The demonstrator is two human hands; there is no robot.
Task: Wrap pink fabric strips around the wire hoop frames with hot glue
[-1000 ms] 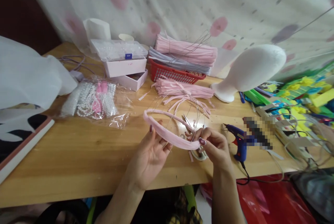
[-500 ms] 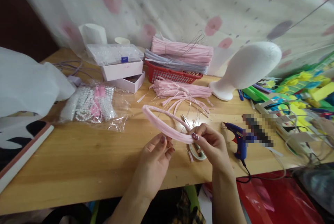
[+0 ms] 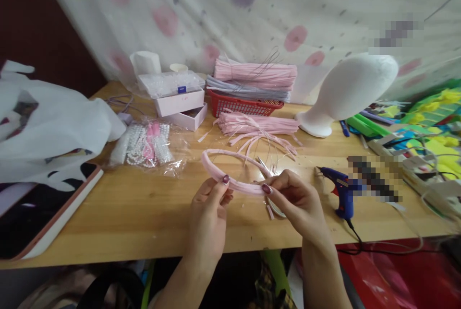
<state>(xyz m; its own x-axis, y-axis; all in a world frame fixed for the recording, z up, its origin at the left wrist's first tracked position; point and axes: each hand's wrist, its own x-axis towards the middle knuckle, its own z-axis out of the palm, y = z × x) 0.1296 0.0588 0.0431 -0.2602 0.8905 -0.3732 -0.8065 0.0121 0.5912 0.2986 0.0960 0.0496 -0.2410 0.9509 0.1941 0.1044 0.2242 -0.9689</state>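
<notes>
A pink fabric-covered headband (image 3: pixel 213 169) is held above the table, its curve turned toward the far left. My right hand (image 3: pixel 297 203) pinches its near right end between thumb and fingers. Farther left along the same near side, my left hand (image 3: pixel 212 213) has its thumb on top of the band and fingers beneath. Under the band, partly hidden by it and by my right hand, lie scissors (image 3: pixel 277 208) with pale handles. Just beyond is a tied bundle of pink strips (image 3: pixel 257 124) with thin wires.
A blue glue gun (image 3: pixel 342 194) lies at right, near a white foam head (image 3: pixel 345 93). Behind are a red basket (image 3: pixel 245 105) of pink and grey strips and white boxes (image 3: pixel 180 102). Bagged pearl strings (image 3: pixel 147 146) and a white plastic bag (image 3: pixel 65 122) are at left.
My left thumb has come up onto the headband, and the left hand now grips it. My right hand keeps its pinch. The whole view has shifted, showing more of the left side.
</notes>
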